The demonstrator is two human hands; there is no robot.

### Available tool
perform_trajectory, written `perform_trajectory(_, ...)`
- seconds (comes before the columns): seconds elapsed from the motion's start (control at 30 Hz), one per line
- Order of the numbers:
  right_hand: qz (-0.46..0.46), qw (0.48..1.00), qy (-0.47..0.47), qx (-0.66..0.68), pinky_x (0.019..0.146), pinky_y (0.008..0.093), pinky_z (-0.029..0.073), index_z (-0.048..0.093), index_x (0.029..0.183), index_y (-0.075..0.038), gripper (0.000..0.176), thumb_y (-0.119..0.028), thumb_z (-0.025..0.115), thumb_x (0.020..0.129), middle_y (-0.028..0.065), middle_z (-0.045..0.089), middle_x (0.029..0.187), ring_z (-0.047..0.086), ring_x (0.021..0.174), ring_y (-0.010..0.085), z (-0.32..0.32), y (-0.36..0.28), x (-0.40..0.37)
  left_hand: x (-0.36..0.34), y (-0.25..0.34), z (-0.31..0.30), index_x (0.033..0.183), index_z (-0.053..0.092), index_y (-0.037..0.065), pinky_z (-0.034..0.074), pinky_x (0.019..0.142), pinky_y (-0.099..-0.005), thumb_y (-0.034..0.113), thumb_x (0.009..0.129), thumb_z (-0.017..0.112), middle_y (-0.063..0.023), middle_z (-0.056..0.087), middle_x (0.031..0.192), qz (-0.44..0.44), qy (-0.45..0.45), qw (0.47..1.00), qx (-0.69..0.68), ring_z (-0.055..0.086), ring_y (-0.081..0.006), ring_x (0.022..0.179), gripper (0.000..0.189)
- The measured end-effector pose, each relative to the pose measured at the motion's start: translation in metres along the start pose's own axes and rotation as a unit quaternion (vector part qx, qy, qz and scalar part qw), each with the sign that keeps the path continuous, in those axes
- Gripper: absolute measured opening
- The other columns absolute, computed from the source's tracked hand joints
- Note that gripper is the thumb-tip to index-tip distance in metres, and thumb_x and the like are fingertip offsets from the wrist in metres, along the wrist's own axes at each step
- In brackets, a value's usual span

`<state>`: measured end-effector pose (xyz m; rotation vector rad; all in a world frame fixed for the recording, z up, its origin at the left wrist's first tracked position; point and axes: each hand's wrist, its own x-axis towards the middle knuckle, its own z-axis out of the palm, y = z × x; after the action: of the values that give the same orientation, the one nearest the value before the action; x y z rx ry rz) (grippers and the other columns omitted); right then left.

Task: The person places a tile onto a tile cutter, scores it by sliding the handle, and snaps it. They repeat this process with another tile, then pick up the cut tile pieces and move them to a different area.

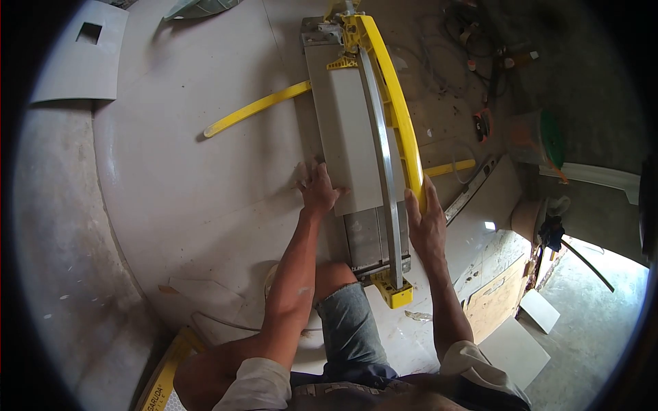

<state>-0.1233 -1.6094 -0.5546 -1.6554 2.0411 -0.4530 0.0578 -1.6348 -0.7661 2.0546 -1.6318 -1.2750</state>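
Note:
A manual tile cutter stands on the floor in front of me, with a long yellow handle (395, 85) and a metal guide rail (384, 157). On its bed (364, 236) lies a grey tile (343, 116), running under the rail. My left hand (319, 190) is at the tile's left edge, fingers spread, the thumb reaching over the tile. Around the near end of the handle my right hand (428, 226) is closed. The yellow cutting carriage (350, 34) sits at the far end of the rail.
Yellow support arms stick out at the left (257, 109) and right (449, 168). A bucket (531, 133), cables (466, 41) and a level-like bar (469, 192) lie to the right. A tile with a square cutout (79, 61) is at upper left, a yellow box (164, 370) at lower left.

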Motion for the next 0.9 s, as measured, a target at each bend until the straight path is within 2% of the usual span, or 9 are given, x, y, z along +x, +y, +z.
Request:
perform_trajectory(0.13,0.057,0.997,-0.024,0.05,0.076,0.0477,0.055,0.046,0.139,-0.003,0.05,-0.034,0.055,0.1,0.0255,0.069,0.104,0.07,0.09,0.0397,0.006,-0.01,0.019,-0.001,0.004,-0.004,0.142,0.033,0.004,0.012,0.109,-0.0763,0.039,0.075,0.083,-0.0204,0.014,0.162,0.002,0.001,1.0,-0.001,0.003,-0.0466,0.149,0.09)
perform_trajectory(0.23,-0.136,0.985,0.11,-0.001,0.075,0.0481,0.054,0.048,0.137,-0.003,0.047,-0.031,0.056,0.1,0.0265,0.068,0.104,0.07,0.092,0.0397,0.041,0.024,0.031,0.009,-0.005,0.006,0.142,0.034,0.004,0.014,0.109,-0.0766,0.04,0.075,0.083,-0.02,0.017,0.161,0.011,0.02,0.999,0.047,0.004,-0.0464,0.149,0.09)
perform_trajectory(0.33,0.039,0.997,-0.037,0.053,0.081,0.048,0.054,0.047,0.138,-0.004,0.048,-0.031,0.056,0.1,0.028,0.067,0.109,0.069,0.1,0.0389,0.014,-0.002,0.026,0.008,-0.013,0.009,0.143,0.034,0.005,0.015,0.108,-0.0764,0.042,0.074,0.083,-0.0203,0.019,0.161,0.014,-0.014,0.999,-0.028,0.006,-0.0463,0.149,0.092)
perform_trajectory(0.43,-0.013,0.999,0.001,0.046,0.081,0.0489,0.054,0.047,0.138,-0.003,0.05,-0.034,0.055,0.1,0.0284,0.067,0.11,0.068,0.099,0.043,0.008,0.001,0.034,0.003,-0.001,0.001,0.145,0.031,0.005,0.015,0.109,-0.0759,0.041,0.072,0.085,-0.0222,0.02,0.16,0.01,0.01,1.0,0.005,0.009,-0.0468,0.149,0.098)
perform_trajectory(0.5,0.053,0.995,-0.052,0.064,0.08,0.0513,0.053,0.045,0.139,-0.003,0.052,-0.036,0.053,0.1,0.0289,0.067,0.109,0.068,0.094,0.0447,-0.016,-0.023,0.036,0.001,0.0,0.002,0.148,0.028,0.007,0.016,0.109,-0.0757,0.041,0.071,0.085,-0.0223,0.02,0.16,0.005,0.026,1.0,0.013,0.009,-0.0468,0.149,0.102)
perform_trajectory(0.67,0.069,0.989,-0.121,0.051,0.06,0.0409,0.055,0.038,0.146,-0.004,0.06,-0.039,0.054,0.1,0.0246,0.067,0.105,0.069,0.075,0.0306,-0.05,-0.053,0.045,-0.002,0.021,-0.022,0.153,0.025,0.015,0.025,0.106,-0.0754,0.04,0.076,0.082,-0.0187,0.024,0.159,0.047,0.13,0.986,0.092,0.016,-0.0469,0.147,0.099)
perform_trajectory(0.77,0.061,0.989,-0.113,0.068,0.052,0.0338,0.053,0.038,0.147,-0.004,0.062,-0.04,0.055,0.099,0.0212,0.066,0.105,0.065,0.067,0.0217,-0.054,-0.053,0.046,0.059,0.028,-0.05,0.154,0.026,0.018,0.031,0.105,-0.0715,0.034,0.089,0.07,-0.014,0.021,0.161,0.155,0.218,0.947,0.18,0.024,-0.0427,0.146,0.08)
perform_trajectory(0.83,0.072,0.985,-0.128,0.087,0.05,0.0312,0.052,0.038,0.147,-0.003,0.065,-0.041,0.057,0.099,0.0188,0.065,0.104,0.063,0.064,0.0178,-0.065,-0.061,0.05,0.118,0.039,-0.076,0.15,0.036,0.015,0.037,0.107,-0.0607,0.032,0.095,0.063,-0.016,0.038,0.153,0.23,0.267,0.927,0.127,0.038,-0.039,0.14,0.064)
perform_trajectory(0.9,0.092,0.973,-0.144,0.156,0.049,0.0296,0.051,0.038,0.147,-0.001,0.068,-0.042,0.059,0.098,0.0162,0.064,0.1,0.06,0.06,0.0152,-0.08,-0.071,0.057,0.188,0.044,-0.103,0.149,0.036,0.014,0.042,0.103,-0.0573,0.041,0.095,0.06,-0.0183,0.047,0.146,0.221,0.189,0.955,0.051,0.049,-0.0404,0.129,0.065)
